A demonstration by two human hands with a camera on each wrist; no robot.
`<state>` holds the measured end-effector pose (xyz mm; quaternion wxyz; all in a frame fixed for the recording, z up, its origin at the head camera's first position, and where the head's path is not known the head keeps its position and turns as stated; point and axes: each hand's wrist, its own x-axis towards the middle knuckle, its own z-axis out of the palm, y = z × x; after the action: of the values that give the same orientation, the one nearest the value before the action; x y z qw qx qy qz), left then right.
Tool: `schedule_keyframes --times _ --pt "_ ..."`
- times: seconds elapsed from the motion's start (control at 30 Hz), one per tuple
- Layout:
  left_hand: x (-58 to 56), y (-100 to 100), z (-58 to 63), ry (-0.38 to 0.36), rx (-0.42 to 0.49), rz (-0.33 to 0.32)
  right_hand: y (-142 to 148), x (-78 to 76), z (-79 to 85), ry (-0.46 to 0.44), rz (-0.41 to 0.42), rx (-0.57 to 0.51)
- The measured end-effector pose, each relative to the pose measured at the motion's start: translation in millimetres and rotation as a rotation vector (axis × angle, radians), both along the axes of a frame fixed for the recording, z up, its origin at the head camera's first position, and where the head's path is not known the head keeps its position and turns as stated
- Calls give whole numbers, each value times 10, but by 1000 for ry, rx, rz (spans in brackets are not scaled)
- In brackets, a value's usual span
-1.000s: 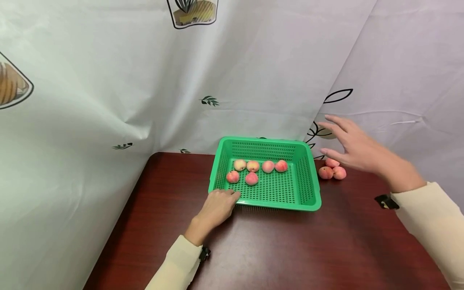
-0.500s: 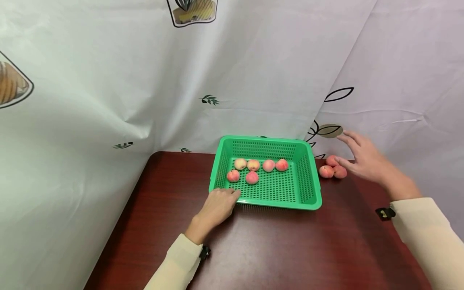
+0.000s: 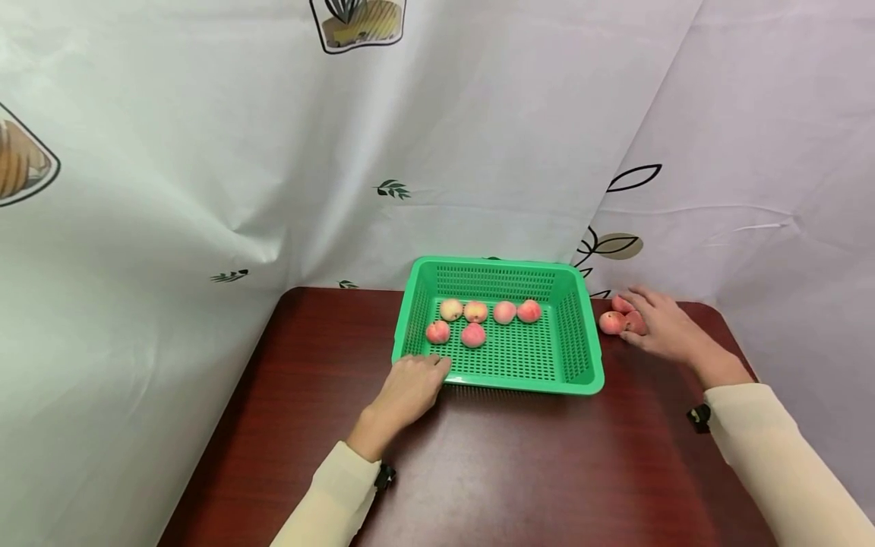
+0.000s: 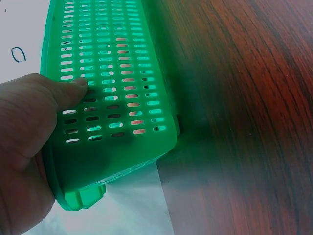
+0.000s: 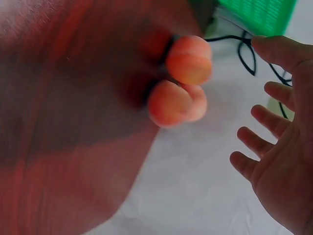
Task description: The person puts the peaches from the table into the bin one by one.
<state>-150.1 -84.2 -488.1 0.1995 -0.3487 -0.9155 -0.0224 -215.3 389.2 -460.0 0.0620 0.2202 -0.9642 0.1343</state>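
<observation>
Near its front left corner, a green plastic basket (image 3: 519, 385) is gripped by my left hand (image 3: 410, 386). The left wrist view shows that thumb (image 4: 68, 93) lying against the slotted outer wall (image 4: 112, 83), while the other fingers are hidden past the rim. Inside the basket lie several pink and yellow peaches (image 3: 474, 335). To its right, three more peaches (image 3: 611, 323) sit close together on the table. My right hand (image 3: 664, 330) hovers by these, fingers spread and holding nothing; in the right wrist view a gap shows between the hand (image 5: 288, 142) and the peaches (image 5: 190, 59).
The dark red wooden table (image 3: 519, 471) reaches back to a white printed cloth (image 3: 465, 152) hanging behind and at both sides. Toward the back right, the table's corner (image 3: 704, 310) lies just past the loose peaches.
My right hand has come down from above toward the three loose peaches. My left hand stays on the basket, and the peaches have not moved.
</observation>
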Motion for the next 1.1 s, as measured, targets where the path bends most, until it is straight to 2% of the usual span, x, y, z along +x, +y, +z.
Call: schedule_keyframes --times 0.17,0.33,0.57,0.77,0.97,1.1 --pt "1 0 3 -1 -2 0 -72 -32 -113 -87 -13 18" --pt "-6 -7 -8 2 -2 2 -128 -140 -221 -96 43 51" --pt "-10 -6 -15 2 -10 1 -187 -284 -321 -151 54 149" --pt "-7 2 -6 -14 -13 6 -247 -346 -328 -144 73 188" --pt "3 -1 8 -17 -1 9 -295 -371 -356 -100 131 218" --pt "2 3 8 -12 0 3 -308 -368 -379 -109 114 214"
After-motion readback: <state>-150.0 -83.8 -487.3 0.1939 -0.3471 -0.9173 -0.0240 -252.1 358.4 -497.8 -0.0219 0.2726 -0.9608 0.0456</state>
